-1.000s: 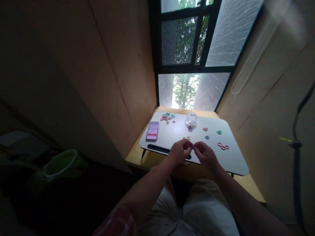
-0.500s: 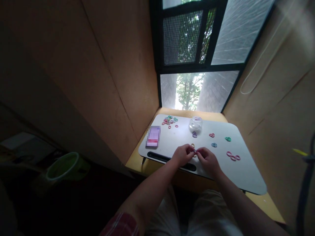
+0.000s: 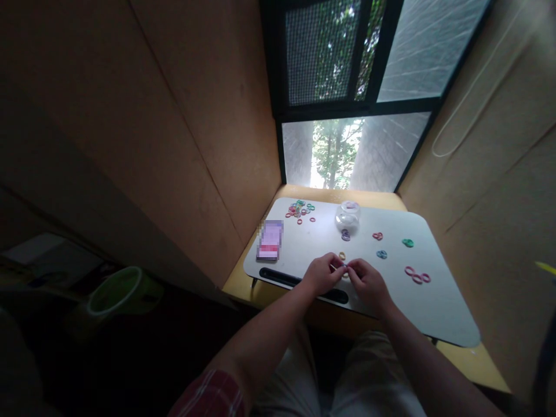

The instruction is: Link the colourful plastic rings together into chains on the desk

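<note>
My left hand and my right hand meet over the near edge of a white lap table. Both pinch one small ring between their fingertips. Its colour is hard to make out. A yellowish ring pair lies just beyond my fingers. Further out lie small linked rings: purple, red, blue, green and a pink chain. A pile of several mixed rings sits at the far left corner.
A clear round jar stands at the table's far middle. A purple card or phone lies at the left. A black slot runs along the near edge. Wooden walls close in on both sides, a window ahead. A green bucket sits low left.
The view has shifted slightly. My hands stay together at the near edge, still pinching the small ring; nothing on the table has moved.
</note>
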`<action>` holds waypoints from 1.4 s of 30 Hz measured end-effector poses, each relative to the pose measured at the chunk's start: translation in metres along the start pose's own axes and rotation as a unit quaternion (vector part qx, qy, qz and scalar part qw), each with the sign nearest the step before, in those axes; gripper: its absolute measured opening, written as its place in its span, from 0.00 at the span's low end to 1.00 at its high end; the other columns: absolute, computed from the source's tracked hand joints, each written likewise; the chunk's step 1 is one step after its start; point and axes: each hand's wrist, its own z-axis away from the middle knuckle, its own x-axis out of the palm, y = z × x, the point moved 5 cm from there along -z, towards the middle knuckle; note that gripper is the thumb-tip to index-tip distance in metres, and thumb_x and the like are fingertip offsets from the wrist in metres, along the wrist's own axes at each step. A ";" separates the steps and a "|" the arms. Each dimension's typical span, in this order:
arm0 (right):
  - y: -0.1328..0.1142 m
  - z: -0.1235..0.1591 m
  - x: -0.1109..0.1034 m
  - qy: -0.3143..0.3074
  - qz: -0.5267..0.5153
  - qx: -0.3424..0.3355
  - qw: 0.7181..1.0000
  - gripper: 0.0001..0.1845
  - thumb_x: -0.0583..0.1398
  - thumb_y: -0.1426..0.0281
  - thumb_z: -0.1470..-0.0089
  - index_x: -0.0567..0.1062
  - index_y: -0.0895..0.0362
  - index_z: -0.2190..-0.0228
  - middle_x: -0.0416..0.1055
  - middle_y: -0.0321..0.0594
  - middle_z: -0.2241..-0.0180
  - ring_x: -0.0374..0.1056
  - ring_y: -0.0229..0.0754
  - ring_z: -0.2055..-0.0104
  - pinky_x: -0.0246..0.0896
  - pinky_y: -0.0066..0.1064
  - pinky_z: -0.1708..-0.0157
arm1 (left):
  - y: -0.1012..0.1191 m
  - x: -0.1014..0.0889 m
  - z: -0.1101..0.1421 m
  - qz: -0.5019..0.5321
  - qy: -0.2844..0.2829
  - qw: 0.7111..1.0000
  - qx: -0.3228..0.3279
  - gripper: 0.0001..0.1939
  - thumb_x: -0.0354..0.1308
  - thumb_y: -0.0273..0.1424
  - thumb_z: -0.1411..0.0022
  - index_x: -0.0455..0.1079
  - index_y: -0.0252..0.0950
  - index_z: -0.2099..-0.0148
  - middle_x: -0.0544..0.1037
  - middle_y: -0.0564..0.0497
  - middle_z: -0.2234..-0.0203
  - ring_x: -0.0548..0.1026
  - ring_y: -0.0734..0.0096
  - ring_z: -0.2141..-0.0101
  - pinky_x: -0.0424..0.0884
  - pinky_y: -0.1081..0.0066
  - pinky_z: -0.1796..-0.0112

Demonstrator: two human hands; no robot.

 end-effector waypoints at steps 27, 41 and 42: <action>-0.012 0.007 0.003 0.005 -0.006 -0.038 0.999 0.08 0.54 0.66 0.42 0.70 0.54 0.69 0.72 0.35 0.74 0.67 0.40 0.73 0.58 0.29 0.72 | 0.000 0.000 0.003 0.002 0.023 1.000 0.000 0.04 0.57 0.31 0.41 0.68 0.38 0.63 0.76 0.56 0.73 0.72 0.76 0.75 0.65 0.76 0.72; -0.009 0.005 0.005 0.037 0.024 -0.024 0.999 0.06 0.54 0.67 0.44 0.66 0.53 0.72 0.69 0.33 0.77 0.65 0.39 0.75 0.54 0.29 0.73 | -0.003 0.003 0.002 0.000 0.013 1.000 0.005 0.03 0.57 0.30 0.42 0.65 0.37 0.66 0.71 0.58 0.76 0.69 0.78 0.77 0.60 0.76 0.75; -0.009 0.005 0.005 0.038 0.026 -0.024 0.999 0.06 0.54 0.67 0.44 0.66 0.53 0.72 0.69 0.33 0.77 0.65 0.39 0.75 0.54 0.29 0.73 | -0.003 0.002 0.002 -0.005 0.012 1.000 0.006 0.03 0.57 0.30 0.42 0.65 0.37 0.66 0.71 0.58 0.76 0.68 0.77 0.78 0.60 0.76 0.75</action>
